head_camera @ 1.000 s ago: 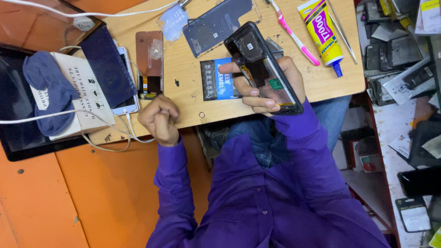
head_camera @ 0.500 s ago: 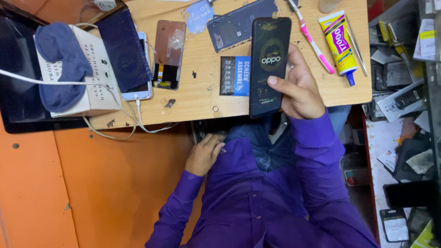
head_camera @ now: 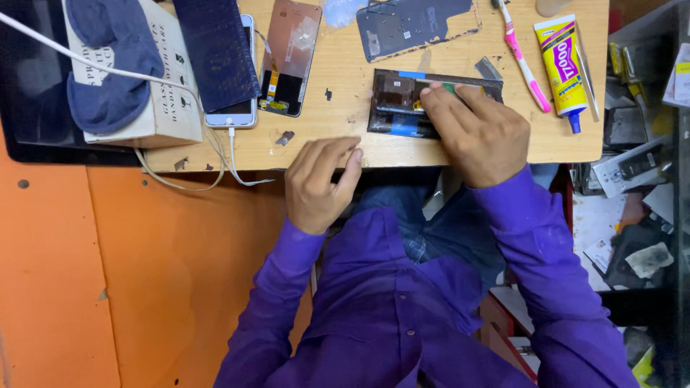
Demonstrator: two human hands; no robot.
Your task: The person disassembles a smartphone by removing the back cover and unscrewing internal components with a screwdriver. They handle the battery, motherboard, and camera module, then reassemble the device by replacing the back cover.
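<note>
An opened phone (head_camera: 399, 104) lies flat on the wooden table (head_camera: 215, 147), its dark insides facing up. My right hand (head_camera: 471, 133) rests on the phone's right half, fingers pressed down on it and holding it in place. At the table's front edge is my left hand (head_camera: 320, 183), its fingers curled and the thumb against the forefinger. I cannot see anything in it. Both arms wear purple sleeves.
A dark back cover (head_camera: 413, 25) and a copper-coloured screen part (head_camera: 291, 54) lie further back. A white phone (head_camera: 237, 108) on a cable sits by a box (head_camera: 172, 108) with a blue cloth (head_camera: 108, 65). A pink toothbrush (head_camera: 525, 61) and glue tube (head_camera: 560, 61) lie right.
My right hand has brought the phone down from the air and laid it on the table. My left hand has risen from my lap to the table's edge.
</note>
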